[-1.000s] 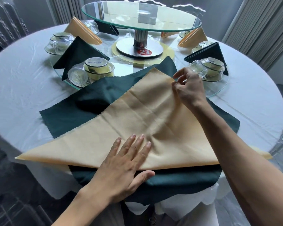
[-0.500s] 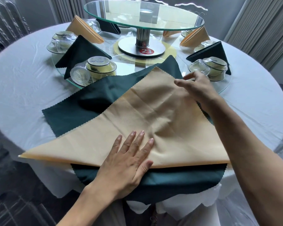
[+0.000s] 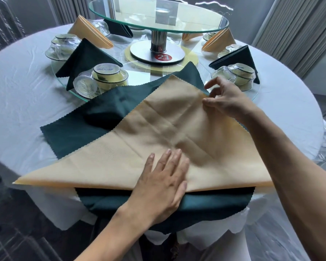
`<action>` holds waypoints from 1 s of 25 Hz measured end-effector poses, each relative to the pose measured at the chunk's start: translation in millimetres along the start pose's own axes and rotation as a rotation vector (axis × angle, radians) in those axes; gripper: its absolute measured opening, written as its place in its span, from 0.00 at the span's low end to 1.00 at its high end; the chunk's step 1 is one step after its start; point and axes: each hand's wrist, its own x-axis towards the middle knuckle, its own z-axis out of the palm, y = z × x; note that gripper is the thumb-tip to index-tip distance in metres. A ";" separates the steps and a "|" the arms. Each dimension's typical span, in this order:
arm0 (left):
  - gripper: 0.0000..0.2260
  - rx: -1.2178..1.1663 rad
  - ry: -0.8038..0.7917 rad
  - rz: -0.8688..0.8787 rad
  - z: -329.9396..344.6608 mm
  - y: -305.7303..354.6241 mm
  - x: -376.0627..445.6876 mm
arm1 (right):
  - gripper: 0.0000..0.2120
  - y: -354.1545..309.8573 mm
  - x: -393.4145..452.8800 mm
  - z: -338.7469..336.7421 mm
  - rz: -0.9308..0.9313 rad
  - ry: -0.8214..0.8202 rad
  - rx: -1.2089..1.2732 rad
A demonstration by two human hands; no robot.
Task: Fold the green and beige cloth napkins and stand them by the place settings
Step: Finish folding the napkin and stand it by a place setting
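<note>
Here the beige napkin (image 3: pixel 158 136), folded into a triangle, lies on top of the spread green napkin (image 3: pixel 94 117) at the near edge of the round white-clothed bench (image 3: pixel 23 95). The left hand (image 3: pixel 162 185) presses flat, fingers straight, on the beige fold's near edge. The right hand (image 3: pixel 228 100) pinches the beige napkin's right slanting edge near its apex, fingers curled.

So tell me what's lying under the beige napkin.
A dark green napkin lies spread under the beige napkin, showing past its left, far and near edges. The middle of the green one is covered, so nothing there can be seen.
</note>
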 end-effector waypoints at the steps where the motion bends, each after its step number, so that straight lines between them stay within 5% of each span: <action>1: 0.24 -0.004 -0.016 0.021 2.2 1.4 0.3 | 0.14 0.2 -0.4 0.4 -0.008 0.007 -0.002; 15: 0.30 -0.167 -0.125 -0.125 -5.5 -8.6 -8.9 | 0.13 5.9 -3.8 6.6 -0.065 0.079 -0.033; 19: 0.26 -0.176 -0.105 -0.132 -1.8 -7.2 -7.8 | 0.15 6.4 -28.4 27.5 -0.186 0.410 -0.340; 21: 0.27 -0.160 -0.082 -0.115 6.5 -11.2 -8.0 | 0.24 37.6 -58.2 83.7 -0.103 0.278 -0.566; 23: 0.32 -0.127 -0.115 -0.055 8.6 -13.1 -8.0 | 0.32 63.6 -106.0 144.5 0.053 -0.063 -0.579; 25: 0.30 -0.104 -0.128 -0.050 8.4 -11.7 -4.8 | 0.30 67.5 -158.3 149.8 0.036 -0.176 -0.559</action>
